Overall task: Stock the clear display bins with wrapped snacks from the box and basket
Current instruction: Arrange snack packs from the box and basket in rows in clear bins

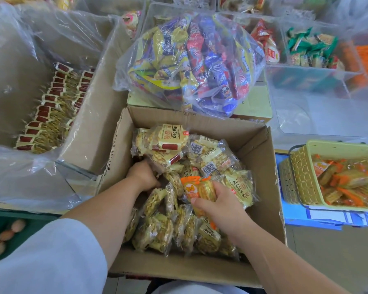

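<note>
White counter (327, 115): clear bins (306, 79), yellow carton (256, 102).

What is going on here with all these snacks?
A person reaches into a cardboard box of yellow wrapped snacks. The right hand holds an orange pack above them; the left hand is dug in among the yellow ones, fingers hidden. A clear bin on the left already holds rows of yellow snacks, and a basket of orange packs stands on the right.

Eggs (6, 234) on green surface (40, 218); blue papers (327, 218) right
</note>
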